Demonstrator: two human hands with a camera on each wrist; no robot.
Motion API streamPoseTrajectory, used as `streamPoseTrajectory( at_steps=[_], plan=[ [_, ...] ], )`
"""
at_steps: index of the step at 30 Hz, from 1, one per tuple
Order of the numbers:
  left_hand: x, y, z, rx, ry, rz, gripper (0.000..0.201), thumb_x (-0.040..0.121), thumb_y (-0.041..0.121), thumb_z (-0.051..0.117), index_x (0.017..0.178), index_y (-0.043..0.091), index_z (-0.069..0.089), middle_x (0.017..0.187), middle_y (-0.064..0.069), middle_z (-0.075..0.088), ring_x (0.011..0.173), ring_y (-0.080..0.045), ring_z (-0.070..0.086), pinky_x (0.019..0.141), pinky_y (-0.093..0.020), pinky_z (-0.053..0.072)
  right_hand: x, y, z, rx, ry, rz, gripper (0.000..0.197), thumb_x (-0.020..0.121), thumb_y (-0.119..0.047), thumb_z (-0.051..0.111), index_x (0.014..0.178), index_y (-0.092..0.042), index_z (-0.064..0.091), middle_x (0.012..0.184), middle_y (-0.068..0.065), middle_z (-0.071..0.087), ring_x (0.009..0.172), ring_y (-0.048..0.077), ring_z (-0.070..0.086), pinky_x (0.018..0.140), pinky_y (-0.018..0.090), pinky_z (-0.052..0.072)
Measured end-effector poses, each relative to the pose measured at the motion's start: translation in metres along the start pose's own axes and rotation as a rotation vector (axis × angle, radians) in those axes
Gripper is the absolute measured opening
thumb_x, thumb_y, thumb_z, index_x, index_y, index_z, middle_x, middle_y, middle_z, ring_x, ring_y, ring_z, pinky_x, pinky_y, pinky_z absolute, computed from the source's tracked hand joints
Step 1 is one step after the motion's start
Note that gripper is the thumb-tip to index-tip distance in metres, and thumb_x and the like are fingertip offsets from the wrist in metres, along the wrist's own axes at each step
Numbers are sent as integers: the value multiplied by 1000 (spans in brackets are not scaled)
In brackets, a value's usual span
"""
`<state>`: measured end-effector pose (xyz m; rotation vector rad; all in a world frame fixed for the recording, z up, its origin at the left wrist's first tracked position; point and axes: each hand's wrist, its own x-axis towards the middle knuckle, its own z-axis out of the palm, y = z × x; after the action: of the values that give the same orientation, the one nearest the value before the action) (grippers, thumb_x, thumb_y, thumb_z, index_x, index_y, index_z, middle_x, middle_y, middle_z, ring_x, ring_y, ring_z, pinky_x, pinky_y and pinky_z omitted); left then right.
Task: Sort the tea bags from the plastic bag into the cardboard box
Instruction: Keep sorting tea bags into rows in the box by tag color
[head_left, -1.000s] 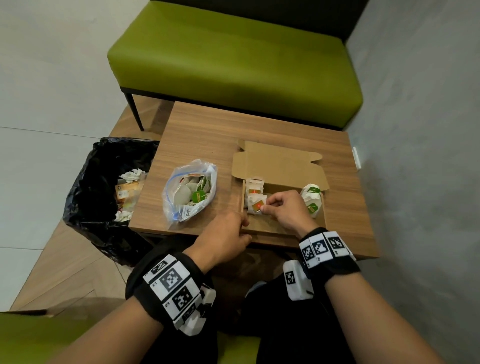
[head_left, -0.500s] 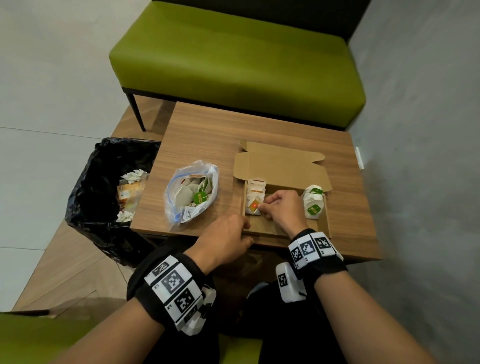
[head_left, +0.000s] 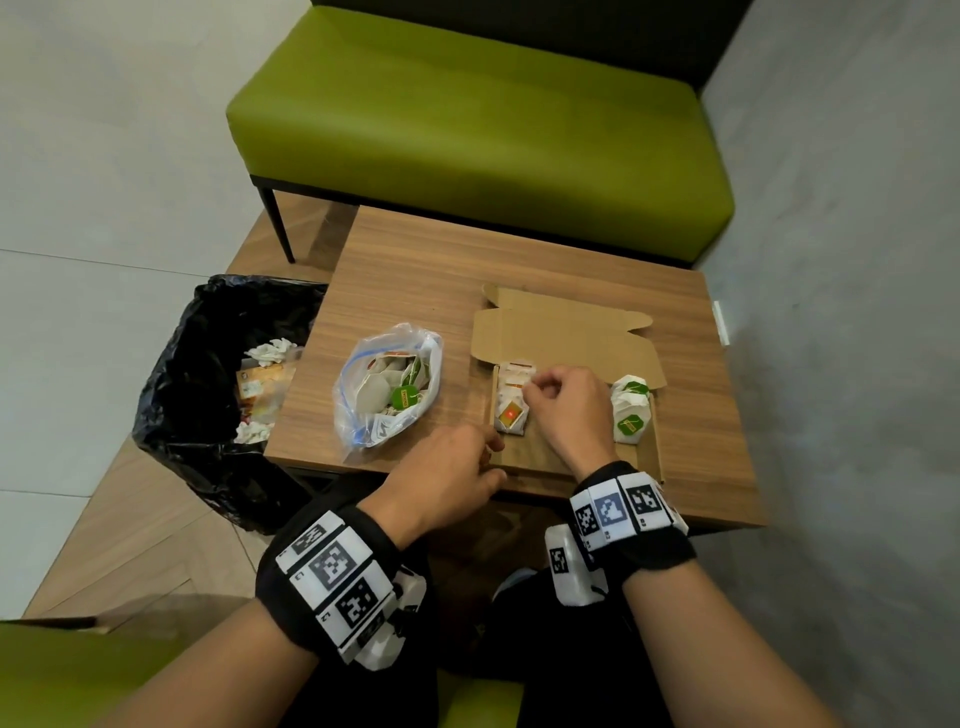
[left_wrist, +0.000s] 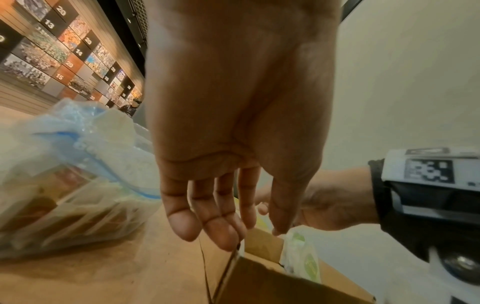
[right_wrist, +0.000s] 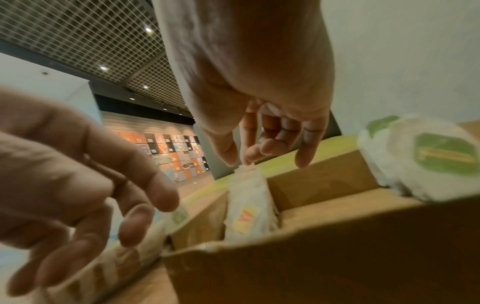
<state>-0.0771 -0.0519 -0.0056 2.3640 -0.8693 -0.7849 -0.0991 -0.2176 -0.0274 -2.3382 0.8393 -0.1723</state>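
Note:
An open cardboard box lies on the wooden table, its lid flap folded back. Orange-labelled tea bags stand in a row along its left wall, green-labelled tea bags along its right. My right hand is inside the box, and thumb and forefinger pinch the top of an orange-labelled tea bag. My left hand rests with relaxed fingers at the box's front left corner. The clear plastic bag with more tea bags lies left of the box.
A bin lined with a black bag stands against the table's left side, with wrappers inside. A green bench stands behind the table. A grey wall runs close along the right.
My right hand has shifted slightly farther back along the orange-labelled row, still pinching there. The left hand has stayed at the box corner.

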Motion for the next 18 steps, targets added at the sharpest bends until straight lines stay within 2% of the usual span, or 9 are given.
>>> streamPoseTrajectory(
  at_steps=[2, 4, 8, 10, 14, 18],
  plan=[
    [-2, -3, -6, -15, 35, 11, 25, 91, 31, 64, 114, 21, 66, 96, 6, 69, 83, -10, 61, 77, -24, 48, -3, -17, 1, -8, 8, -119, 12, 89, -29, 67, 94, -22, 74, 74, -6, 67, 78, 16, 65, 74, 33, 55],
    [-6, -7, -14, 2, 52, 20, 18, 91, 30, 64, 102, 18, 69, 87, 5, 69, 79, -11, 63, 74, -26, 50, -7, -38, 4, -41, -11, -274, 15, 90, -29, 65, 101, -23, 73, 81, -8, 62, 86, 15, 59, 75, 32, 48],
    [-14, -15, -21, 36, -11, 80, 16, 89, 29, 66, 86, 14, 67, 85, -1, 69, 76, -15, 62, 68, -29, 50, -15, -84, 17, -148, -183, -611, 27, 94, -29, 61, 120, -28, 66, 94, -13, 48, 96, 8, 41, 87, 31, 39],
    [-18, -22, -24, 52, -94, 73, 19, 88, 32, 66, 77, 19, 60, 83, 1, 67, 76, -14, 61, 69, -31, 50, -16, -101, 25, -236, -263, -724, 32, 94, -28, 61, 126, -31, 63, 97, -13, 46, 98, 9, 40, 92, 34, 37],
    [-26, -32, -30, 110, -275, 60, 27, 87, 40, 64, 65, 29, 52, 78, 8, 67, 83, -14, 63, 85, -41, 53, -12, -121, 34, -330, -386, -767, 32, 94, -24, 60, 122, -36, 65, 96, -14, 42, 108, 13, 46, 97, 37, 32],
    [-31, -34, -34, 112, -312, 61, 27, 87, 41, 63, 64, 32, 53, 75, 11, 66, 80, -10, 62, 86, -41, 53, -13, -125, 39, -406, -407, -790, 16, 94, -30, 61, 105, -33, 72, 92, -13, 43, 108, 15, 48, 95, 38, 32]
  ],
)
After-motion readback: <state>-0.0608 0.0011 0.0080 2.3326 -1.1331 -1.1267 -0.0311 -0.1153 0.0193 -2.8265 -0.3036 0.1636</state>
